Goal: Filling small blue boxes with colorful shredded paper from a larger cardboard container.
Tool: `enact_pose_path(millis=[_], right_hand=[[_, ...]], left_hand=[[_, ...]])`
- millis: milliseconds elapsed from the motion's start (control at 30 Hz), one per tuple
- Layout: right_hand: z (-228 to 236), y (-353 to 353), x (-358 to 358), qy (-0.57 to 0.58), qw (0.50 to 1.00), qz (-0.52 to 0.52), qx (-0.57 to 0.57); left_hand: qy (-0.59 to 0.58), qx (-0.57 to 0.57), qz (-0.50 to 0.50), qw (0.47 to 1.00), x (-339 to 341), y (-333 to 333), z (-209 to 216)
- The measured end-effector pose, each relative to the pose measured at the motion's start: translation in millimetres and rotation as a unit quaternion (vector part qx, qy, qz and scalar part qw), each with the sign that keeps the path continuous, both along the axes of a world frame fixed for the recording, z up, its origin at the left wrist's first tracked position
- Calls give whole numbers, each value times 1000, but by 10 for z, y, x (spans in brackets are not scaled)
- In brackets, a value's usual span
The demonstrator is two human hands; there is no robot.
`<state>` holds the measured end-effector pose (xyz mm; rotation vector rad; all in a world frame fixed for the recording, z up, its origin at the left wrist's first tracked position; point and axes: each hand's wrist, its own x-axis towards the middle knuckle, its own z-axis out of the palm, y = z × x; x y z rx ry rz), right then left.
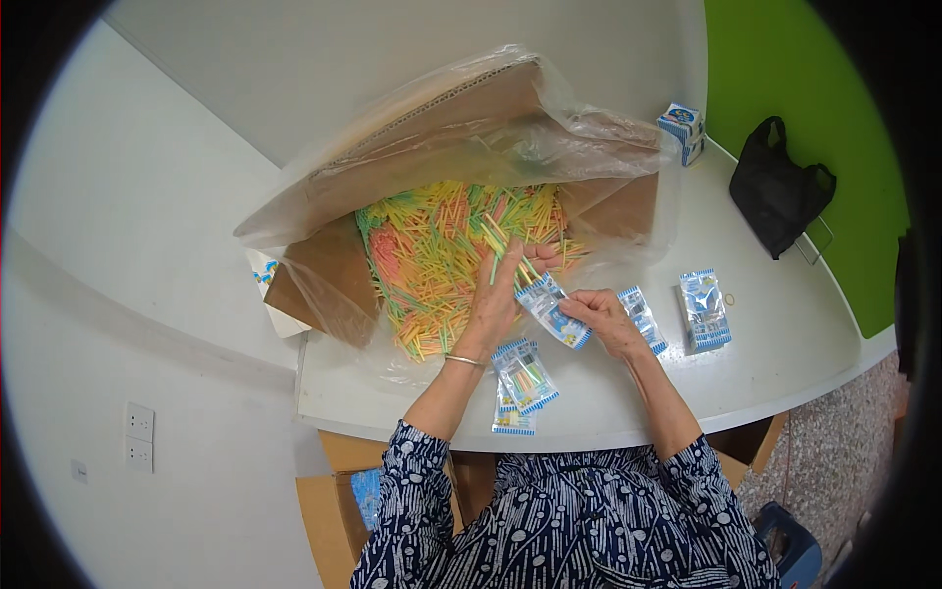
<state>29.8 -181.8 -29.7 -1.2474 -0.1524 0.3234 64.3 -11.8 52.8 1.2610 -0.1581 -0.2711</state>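
Note:
My left hand (493,309) is closed around a few thin pastel sticks (494,234), yellow and green, that poke up past the fingers. Their lower ends are by the top edge of a small blue-and-white plastic packet (555,312); whether they reach inside, I cannot tell. My right hand (601,319) pinches that packet by its side. Behind both hands, a large cardboard box (613,208) lined with clear plastic holds a heap of loose sticks (432,265) in yellow, green, pink and orange. A packet with sticks showing through its window (527,378) lies beside my left wrist, overlapping another packet (512,422).
To the right lie a packet (645,322) partly behind my right hand, a pile of packets (704,312) and a small ring (729,299). Farther back are small patterned boxes (683,128) and a black bag (780,191). Open cartons (329,510) stand below the table's front edge.

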Motion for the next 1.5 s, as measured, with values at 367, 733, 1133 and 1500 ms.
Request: enact_pose_path(millis=[367, 733, 1133, 1500], right_hand=[[-13, -17, -20, 5, 1000, 21, -16], [-48, -55, -48, 7, 1000, 5, 9], [14, 43, -1, -21, 999, 17, -34], [14, 379, 478, -102, 993, -40, -36]], left_hand=[[-12, 2, 76, 997, -38, -79, -150], [-35, -70, 118, 990, -270, -131, -257], [-54, 117, -23, 991, -181, 103, -299], [-126, 129, 208, 961, 265, 433, -148]])
